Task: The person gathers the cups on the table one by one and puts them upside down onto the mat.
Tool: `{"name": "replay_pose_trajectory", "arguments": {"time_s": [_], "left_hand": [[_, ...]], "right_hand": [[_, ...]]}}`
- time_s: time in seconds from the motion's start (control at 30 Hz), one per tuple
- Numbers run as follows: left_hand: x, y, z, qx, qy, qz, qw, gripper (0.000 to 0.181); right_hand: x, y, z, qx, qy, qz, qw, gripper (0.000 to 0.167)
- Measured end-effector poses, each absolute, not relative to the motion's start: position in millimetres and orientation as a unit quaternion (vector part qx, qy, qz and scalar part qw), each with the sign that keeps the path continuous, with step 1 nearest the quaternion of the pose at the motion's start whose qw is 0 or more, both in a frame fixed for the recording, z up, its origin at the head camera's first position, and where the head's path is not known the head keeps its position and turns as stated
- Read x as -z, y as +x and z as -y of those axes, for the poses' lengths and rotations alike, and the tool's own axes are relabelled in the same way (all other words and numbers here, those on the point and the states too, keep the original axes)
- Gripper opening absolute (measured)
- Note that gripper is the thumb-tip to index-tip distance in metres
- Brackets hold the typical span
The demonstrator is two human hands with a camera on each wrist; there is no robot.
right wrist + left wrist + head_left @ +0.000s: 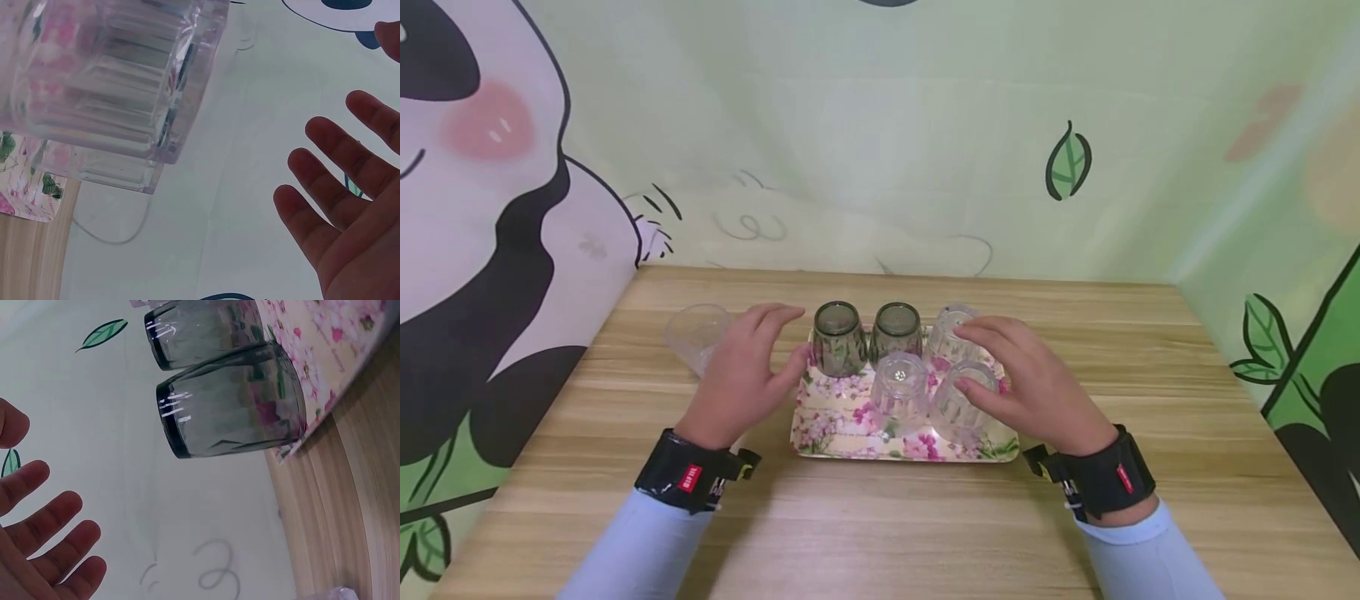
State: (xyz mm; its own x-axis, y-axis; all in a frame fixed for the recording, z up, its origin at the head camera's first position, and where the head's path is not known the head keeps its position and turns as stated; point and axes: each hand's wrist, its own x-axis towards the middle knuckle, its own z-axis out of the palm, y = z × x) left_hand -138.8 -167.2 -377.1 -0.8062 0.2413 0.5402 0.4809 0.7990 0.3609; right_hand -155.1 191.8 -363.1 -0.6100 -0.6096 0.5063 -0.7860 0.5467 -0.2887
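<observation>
A floral tray (842, 446) bears two smoky grey glasses, the left one (840, 340) and the right one (897, 333), standing bottom up. Three clear glasses share it: one at the back right (951, 333), one in the front middle (900, 392) and one at the front right (958, 408). My left hand (741, 375) hovers by the tray's left side, fingers spread, beside the left smoky glass (231, 406). Over the right side is my right hand (1030, 383), fingers apart and holding nothing, near the clear glasses. In the right wrist view a clear glass (106, 81) stands apart from the fingers.
Another clear glass (695, 329) is on the wooden table (880, 525) left of the tray, partly hidden behind my left hand. A cloth backdrop (865, 167) with panda and leaf drawings rises behind the table and along both sides.
</observation>
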Motion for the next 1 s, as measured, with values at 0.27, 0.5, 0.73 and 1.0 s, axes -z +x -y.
{"name": "replay_pose_trajectory", "arguments": {"time_s": [0.27,0.5,0.73,1.0], "left_hand": [[377.6,-141.5,179.0,0.233,-0.181,0.925,0.241,0.046],[381.0,-145.5,187.8,0.231,-0.177,0.925,0.244,0.045],[383.5,-149.0,193.3,0.219,-0.166,0.932,0.237,0.045],[387.8,-152.5,204.7,0.208,-0.141,0.943,0.218,0.050]], "right_hand": [[365.3,-156.8,-191.2,-0.253,0.406,0.860,0.176,0.058],[364.9,-155.8,-190.7,-0.248,0.399,0.867,0.167,0.057],[366.6,-154.8,-189.0,-0.253,0.410,0.860,0.170,0.055],[365.9,-154.3,-187.7,-0.254,0.413,0.858,0.172,0.056]]}}
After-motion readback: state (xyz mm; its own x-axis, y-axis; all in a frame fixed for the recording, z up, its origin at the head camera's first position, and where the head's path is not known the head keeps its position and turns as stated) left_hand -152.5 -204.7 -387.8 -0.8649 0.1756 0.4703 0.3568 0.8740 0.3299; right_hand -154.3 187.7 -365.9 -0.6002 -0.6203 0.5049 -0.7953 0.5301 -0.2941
